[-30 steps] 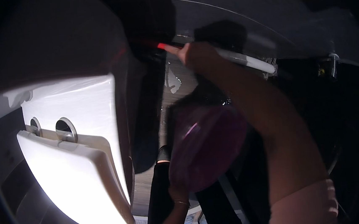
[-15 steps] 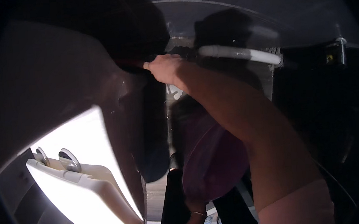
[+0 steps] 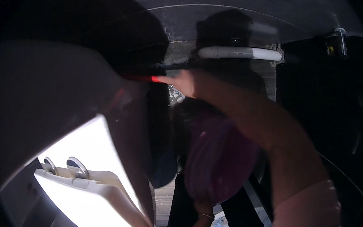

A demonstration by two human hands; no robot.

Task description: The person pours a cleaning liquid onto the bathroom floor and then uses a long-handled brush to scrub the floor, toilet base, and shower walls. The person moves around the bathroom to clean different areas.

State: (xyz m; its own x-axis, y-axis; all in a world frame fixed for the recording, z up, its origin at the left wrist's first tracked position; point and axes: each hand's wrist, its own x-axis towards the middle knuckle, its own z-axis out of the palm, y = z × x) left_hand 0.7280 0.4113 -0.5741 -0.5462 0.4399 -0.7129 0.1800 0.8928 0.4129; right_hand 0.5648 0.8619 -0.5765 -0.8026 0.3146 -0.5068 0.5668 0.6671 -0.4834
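Note:
In dim light my right hand (image 3: 183, 84) reaches far forward beside the dark side of a white toilet (image 3: 80, 74). Its fingers are closed on the end of a thin red handle (image 3: 146, 78), whose far part is lost in shadow, so its kind does not show. Low in the middle, my left hand (image 3: 203, 205) grips the lower rim of a pinkish-purple basin (image 3: 224, 165). The basin is tilted between my legs and my right forearm; its contents are too dark to make out.
The toilet's raised-edge seat (image 3: 107, 204) with two round metal hinges (image 3: 77, 167) glares brightly at lower left. A white pipe (image 3: 240, 53) runs along the base of the dark wall. A metal valve (image 3: 341, 43) is at the far right.
My right hand has come slightly nearer and right, and the red handle now shows brightly at its fingertips. The basin has shifted a little to the right in my left hand.

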